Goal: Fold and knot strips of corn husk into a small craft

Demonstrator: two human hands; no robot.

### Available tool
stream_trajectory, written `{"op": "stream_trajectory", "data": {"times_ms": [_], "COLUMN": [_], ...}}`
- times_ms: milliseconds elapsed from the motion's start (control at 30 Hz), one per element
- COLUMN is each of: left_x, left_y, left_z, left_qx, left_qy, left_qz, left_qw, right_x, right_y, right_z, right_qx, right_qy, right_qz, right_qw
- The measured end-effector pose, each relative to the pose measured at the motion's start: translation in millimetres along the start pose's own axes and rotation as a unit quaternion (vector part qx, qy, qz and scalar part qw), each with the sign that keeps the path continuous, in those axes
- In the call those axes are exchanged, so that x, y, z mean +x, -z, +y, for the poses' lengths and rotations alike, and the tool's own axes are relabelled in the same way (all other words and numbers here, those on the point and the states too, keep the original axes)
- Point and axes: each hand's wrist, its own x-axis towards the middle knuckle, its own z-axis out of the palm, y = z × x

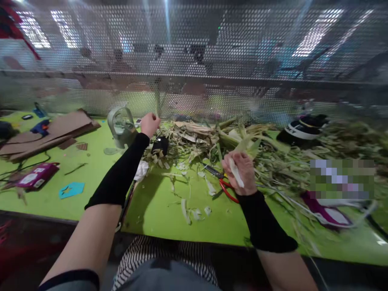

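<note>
My left hand point(150, 125) is raised over the back of the green table point(169, 226), its fingers pinched around the lower end of an upright pale green stalk point(157, 99). My right hand point(241, 171) is closed around a pale husk strip point(235, 171), with leafy green husks point(239, 139) just behind it. Scissors with red handles point(227, 190) lie beside and partly under my right hand. A heap of dry husks point(194, 135) spreads between and beyond both hands. Small pale scraps point(185, 211) lie on the table in front.
A grey-green fan point(121, 127) stands left of my left hand. Cardboard point(60, 129), a purple packet point(39, 176) and a cyan tag point(71, 190) lie farther left. On the right are a black bundle point(303, 131) and another purple packet point(327, 212). A perforated metal screen point(194, 48) rises behind.
</note>
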Motion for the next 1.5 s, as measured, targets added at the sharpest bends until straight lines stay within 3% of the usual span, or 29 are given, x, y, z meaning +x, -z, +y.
{"op": "stream_trajectory", "data": {"times_ms": [100,167,233,267,333,367,400,500,600,667,733,833,967,1067,1333,1500], "left_x": [-1,-21,-53,-71,-106,-121,-133,-149,-146,-141,-139,-141,-144,-142,-134,-134], "left_y": [-10.0,-19.3,-27.3,-30.7,-36.9,-39.7,-42.2,-47.0,-48.1,-48.2,-48.3,-46.2,-34.5,-24.2,-20.4,-19.5], "left_z": [8,18,32,39,53,57,61,61,50,43,39,40,45,47,47,47], "left_qx": [-0.017,-0.052,-0.066,-0.100,-0.166,-0.184,-0.201,-0.283,-0.378,-0.442,-0.502,-0.517,-0.478,-0.437,-0.371,-0.343], "left_qy": [-0.010,-0.072,-0.104,-0.120,-0.125,-0.102,-0.090,-0.018,0.080,0.119,0.141,0.176,0.158,0.133,0.139,0.115], "left_qz": [0.018,0.043,0.011,-0.079,-0.354,-0.429,-0.457,-0.446,-0.422,-0.395,-0.376,-0.370,-0.383,-0.377,-0.389,-0.399], "left_qw": [1.000,0.995,0.992,0.985,0.912,0.878,0.862,0.849,0.820,0.796,0.766,0.752,0.775,0.805,0.831,0.843], "right_x": [5,4,1,0,-3,-4,-4,0,2,-4,-13,-27,-28,-17,-5,-9], "right_y": [-2,-5,-9,-10,-13,-14,-13,0,30,50,63,66,62,65,68,53], "right_z": [10,16,21,23,24,23,21,8,-14,-26,-30,-24,-18,-28,-70,-93], "right_qx": [-0.028,-0.053,-0.075,-0.086,-0.107,-0.119,-0.132,-0.181,-0.270,-0.497,-0.630,-0.664,-0.682,-0.682,-0.587,-0.572], "right_qy": [-0.007,-0.015,-0.019,-0.020,-0.026,-0.032,-0.038,-0.054,-0.066,-0.087,-0.109,-0.107,-0.131,-0.149,-0.229,-0.228], "right_qz": [0.032,0.043,0.044,0.039,0.016,0.002,-0.012,-0.037,-0.063,-0.189,-0.274,-0.284,-0.278,-0.274,-0.279,-0.315], "right_qw": [0.999,0.998,0.996,0.995,0.994,0.992,0.990,0.981,0.959,0.842,0.719,0.684,0.663,0.661,0.724,0.723]}}
